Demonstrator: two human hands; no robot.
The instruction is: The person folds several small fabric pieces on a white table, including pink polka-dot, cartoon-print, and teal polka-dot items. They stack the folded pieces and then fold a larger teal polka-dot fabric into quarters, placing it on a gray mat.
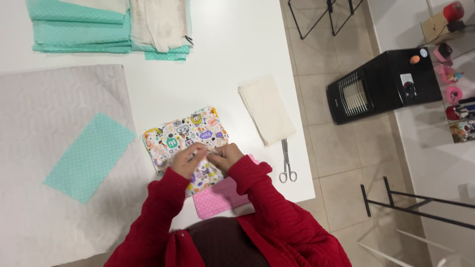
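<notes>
The person wears a red cable-knit cardigan (pixel 277 217) with long sleeves over a dark maroon top (pixel 222 242).

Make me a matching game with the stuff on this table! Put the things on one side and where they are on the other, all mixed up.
Things:
1. scissors
2. cartoon-print fabric
3. mint dotted rectangle
4. pink dotted fabric

Places:
A. lying on the grey mat
B. under both hands, the left hand and right hand
C. near the table's right edge, below the folded cream cloth
D. at the table's near edge, closest to the person's body

Pairs: 1-C, 2-B, 3-A, 4-D
</notes>
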